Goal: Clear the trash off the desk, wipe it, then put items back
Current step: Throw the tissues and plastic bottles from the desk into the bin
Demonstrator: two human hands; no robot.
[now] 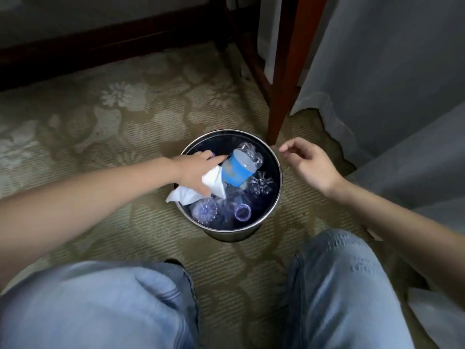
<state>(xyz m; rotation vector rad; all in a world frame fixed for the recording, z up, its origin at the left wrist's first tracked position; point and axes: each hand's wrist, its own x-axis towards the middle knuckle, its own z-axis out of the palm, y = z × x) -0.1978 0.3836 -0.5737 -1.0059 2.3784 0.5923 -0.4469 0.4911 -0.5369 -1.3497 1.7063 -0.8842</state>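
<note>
Head view, looking down. A round metal bin (pixel 231 235) stands on a patterned carpet (pixel 100 122), just beside a wooden furniture leg (pixel 281 96) and near a grey curtain (pixel 377 71). The left hand (pixel 197 170) reaches over the bin's left rim, its fingers (pixel 208 157) curled round a crumpled white tissue (pixel 191 195), which hangs partly outside the rim. Inside the bin lie a blue-and-white cup (pixel 239 170), tilted on its side and touching the left fingertips, and several clear plastic bottles (pixel 205 210). The right hand (pixel 310 165) hovers to the right of the bin, apart from the rim, with its fingers (pixel 289 147) loosely bent and holding nothing. The person's knees, in blue jeans (pixel 100 311), fill the lower edge.
</note>
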